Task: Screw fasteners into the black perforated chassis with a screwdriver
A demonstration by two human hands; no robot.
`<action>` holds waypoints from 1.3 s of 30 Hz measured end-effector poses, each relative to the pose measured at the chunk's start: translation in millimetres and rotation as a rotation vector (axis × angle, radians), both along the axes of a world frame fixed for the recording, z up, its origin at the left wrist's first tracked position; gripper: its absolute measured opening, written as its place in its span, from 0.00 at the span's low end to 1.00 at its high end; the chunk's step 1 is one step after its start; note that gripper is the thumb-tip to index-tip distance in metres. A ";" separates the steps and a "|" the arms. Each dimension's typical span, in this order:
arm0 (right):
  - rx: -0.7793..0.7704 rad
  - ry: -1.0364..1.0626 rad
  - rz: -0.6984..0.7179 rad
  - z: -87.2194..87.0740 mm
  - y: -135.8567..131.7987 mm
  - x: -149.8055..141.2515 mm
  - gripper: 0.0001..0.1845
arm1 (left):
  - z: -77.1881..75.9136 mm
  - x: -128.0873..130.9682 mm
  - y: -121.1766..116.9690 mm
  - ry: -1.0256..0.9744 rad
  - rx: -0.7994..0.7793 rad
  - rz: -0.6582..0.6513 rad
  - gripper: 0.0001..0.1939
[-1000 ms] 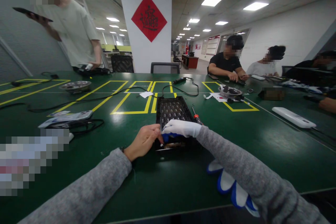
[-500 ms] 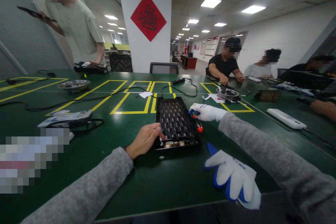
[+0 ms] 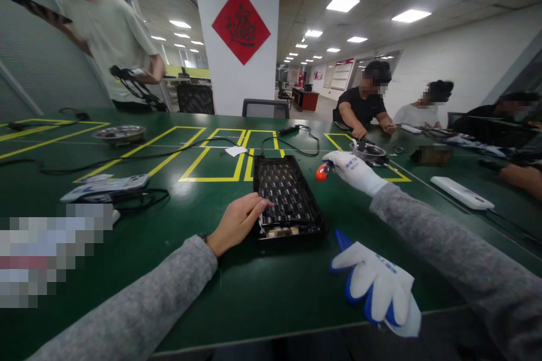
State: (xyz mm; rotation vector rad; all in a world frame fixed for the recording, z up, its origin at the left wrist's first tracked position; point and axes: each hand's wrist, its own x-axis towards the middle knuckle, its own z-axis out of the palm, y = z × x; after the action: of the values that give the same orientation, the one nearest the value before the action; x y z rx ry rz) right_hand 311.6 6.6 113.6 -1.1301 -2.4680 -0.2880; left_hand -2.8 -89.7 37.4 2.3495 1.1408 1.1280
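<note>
A black plastic case point(image 3: 288, 194) lies open on the green table, with rows of shiny slots inside and a pale strip along its near end. My bare left hand point(image 3: 239, 217) grips its left rim, fingers bent over the edge. My right hand point(image 3: 353, 172), in a white glove with blue fingers, is raised beyond the case's right side. It is closed around a screwdriver point(image 3: 322, 172) whose red handle end sticks out to the left; the shaft is hidden. A second white-and-blue glove point(image 3: 376, 287) lies by the table's near edge.
Black cables point(image 3: 127, 155) cross the table's left and middle. A metal bowl point(image 3: 121, 134) stands far left, another bowl point(image 3: 367, 151) beyond my right hand. A white power bank-like box point(image 3: 461, 192) lies right. Co-workers point(image 3: 364, 98) sit across; another person point(image 3: 114, 45) stands left.
My right hand has lifted the screwdriver from beside the case and moved right with it. My left thumb has shifted slightly up the case. The standing person has raised a dark cabled object.
</note>
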 end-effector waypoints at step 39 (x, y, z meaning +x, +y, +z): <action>-1.037 1.492 0.370 -46.0 -67.1 -141.9 0.23 | 3.9 4.9 2.5 -0.103 -0.281 -0.075 0.11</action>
State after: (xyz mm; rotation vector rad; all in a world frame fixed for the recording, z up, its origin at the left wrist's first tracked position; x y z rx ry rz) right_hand 169.7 -60.4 67.6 -0.6213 -1.2198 1.4992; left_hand 2.1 -87.2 41.3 2.0786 1.0870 0.9796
